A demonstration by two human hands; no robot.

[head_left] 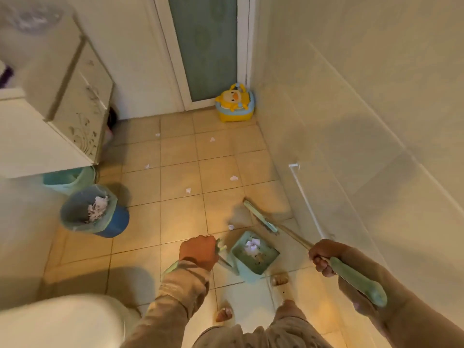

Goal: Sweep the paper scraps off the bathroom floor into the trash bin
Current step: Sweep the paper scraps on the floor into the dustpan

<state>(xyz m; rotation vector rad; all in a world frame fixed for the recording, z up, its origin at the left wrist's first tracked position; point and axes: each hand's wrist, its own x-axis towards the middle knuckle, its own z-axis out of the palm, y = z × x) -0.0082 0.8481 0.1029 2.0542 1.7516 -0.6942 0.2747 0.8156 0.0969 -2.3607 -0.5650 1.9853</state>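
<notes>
My left hand [198, 252] grips the handle of a teal dustpan [254, 256] that rests on the floor tiles with white paper scraps [252, 245] in it. My right hand [324, 256] holds the green handle of a broom [261, 217], whose head lies on the floor just beyond the pan. One scrap [231, 226] sits right in front of the pan's mouth. Several more scraps [234, 178] are scattered over the tiles farther away. A blue trash bin [113, 219] with a green liner, holding crumpled paper, stands at the left.
A white cabinet [75, 116] and a teal basin [67, 179] are at the left. A toilet [62, 320] is at the bottom left. A yellow duck potty [234, 102] stands by the door. The tiled wall with a white rail [305, 197] runs along the right. My slippered feet [280, 280] are below the pan.
</notes>
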